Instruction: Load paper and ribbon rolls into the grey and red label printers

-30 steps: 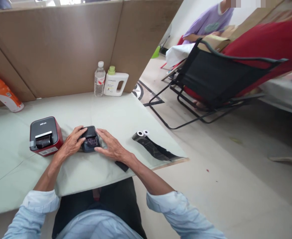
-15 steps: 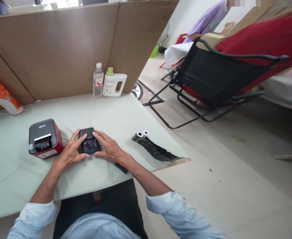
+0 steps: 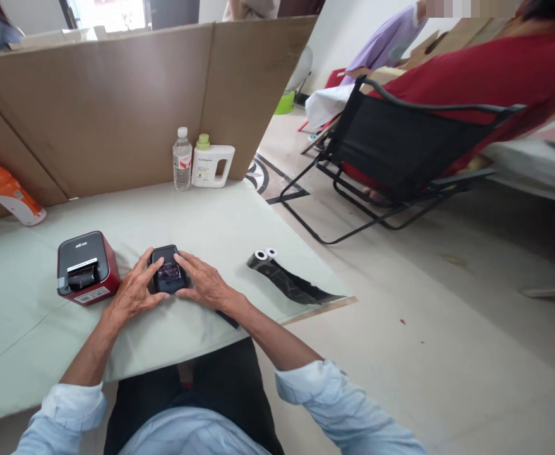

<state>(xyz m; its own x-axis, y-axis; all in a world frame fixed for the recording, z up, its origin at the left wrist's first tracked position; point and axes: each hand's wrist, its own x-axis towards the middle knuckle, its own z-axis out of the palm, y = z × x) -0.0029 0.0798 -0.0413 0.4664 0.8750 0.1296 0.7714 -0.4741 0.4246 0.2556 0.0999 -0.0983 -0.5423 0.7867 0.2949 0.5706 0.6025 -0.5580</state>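
Between both hands a small black device [image 3: 170,273] with a dark glossy window lies on the pale green tablecloth. My left hand [image 3: 137,287] grips its left side, and my right hand [image 3: 206,281] grips its right side, fingertips on the upper part. Left of the hands stands a red and black printer [image 3: 88,266] with a slot and a label on top. To the right lie two rolls [image 3: 264,254] with white cores and dark strips trailing toward the table's edge. A dark flat object [image 3: 227,319] is partly hidden under my right forearm.
Behind the table stands a cardboard partition [image 3: 130,101]. Before it are a water bottle [image 3: 182,161], a white jug [image 3: 213,165] and a tilted orange bottle [image 3: 9,189]. A person in red sits in a black folding chair [image 3: 400,142] at the right, near another person in purple.
The camera view has shifted slightly. On the device, the upper flap now looks lower and covers more of the dark window; both hands keep their hold.
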